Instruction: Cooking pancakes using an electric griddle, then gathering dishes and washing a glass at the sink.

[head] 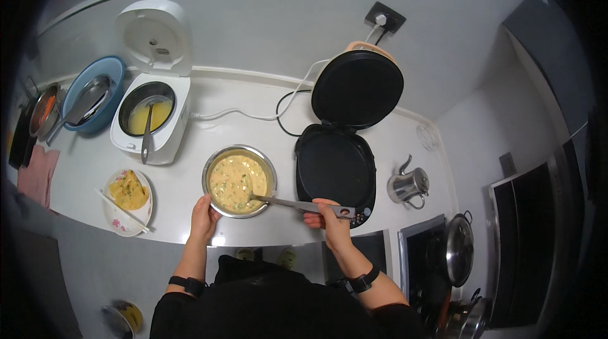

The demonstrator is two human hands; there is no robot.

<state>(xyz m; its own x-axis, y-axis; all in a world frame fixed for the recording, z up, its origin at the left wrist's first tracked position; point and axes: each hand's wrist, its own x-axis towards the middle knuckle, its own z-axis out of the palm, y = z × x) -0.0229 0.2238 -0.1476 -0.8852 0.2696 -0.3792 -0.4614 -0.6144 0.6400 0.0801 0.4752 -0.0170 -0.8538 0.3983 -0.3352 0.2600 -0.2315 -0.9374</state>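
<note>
A stainless steel bowl [271, 168] of yellow batter with green and orange bits stands near the counter's front edge. My left hand [204, 219] grips its lower left rim. In my right hand [331, 226] is the grey handle of a ladle [294, 203], whose head dips into the batter. Right of the bowl, an electric griddle [336, 163] stands with its round black lid [358, 88] raised; my right hand is over its front left edge. On the left, a plate [114, 226] holds a folded pancake [129, 192] with green and orange bits, and chopsticks [121, 210] lie across it.
An open white rice cooker [180, 125] holds yellow liquid and a spoon [147, 132]. Left of it are a blue basin [119, 66] with a cleaver and a pink cloth [39, 175]. A metal pot with a spout [408, 185] stands right of the griddle, before a cooktop [418, 258]. Cords [232, 111] cross the counter.
</note>
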